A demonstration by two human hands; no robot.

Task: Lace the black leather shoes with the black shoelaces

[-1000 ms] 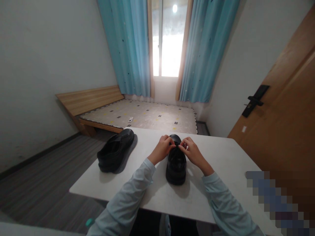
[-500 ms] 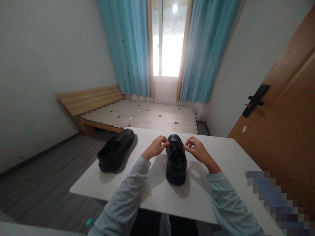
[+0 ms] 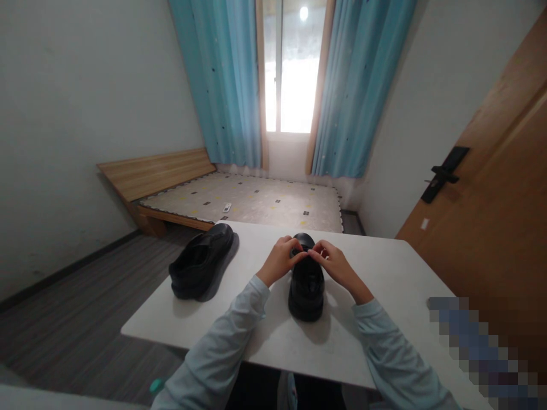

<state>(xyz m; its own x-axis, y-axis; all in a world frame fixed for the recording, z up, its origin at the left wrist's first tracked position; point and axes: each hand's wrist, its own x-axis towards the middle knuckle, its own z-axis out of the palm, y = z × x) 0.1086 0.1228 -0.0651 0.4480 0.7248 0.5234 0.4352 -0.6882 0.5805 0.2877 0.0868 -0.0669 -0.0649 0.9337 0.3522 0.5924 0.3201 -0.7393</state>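
Observation:
A black shoe [image 3: 306, 290] stands on the white table [image 3: 376, 341] in front of me, heel toward me and toe toward the window. Over its lace area my left hand [image 3: 282, 259] is closed, thumb and fingers pinched at the dark laces. My right hand [image 3: 331, 259] meets it from the other side, its fingertips also pinched on the laces. The fingertips of both hands nearly touch. A second black shoe [image 3: 200, 265] lies apart at the table's left side, its toe pointing up and right.
Beyond the table is a low bed [image 3: 256, 199] with a small white object [image 3: 227, 208] on it. Blue curtains [image 3: 231, 85] flank a bright window. A wooden door [image 3: 491, 188] with a black handle stands at the right.
Both hands have moved inward over the shoe's laces, from its two sides until their fingertips are close together. The two shoes have stayed in place.

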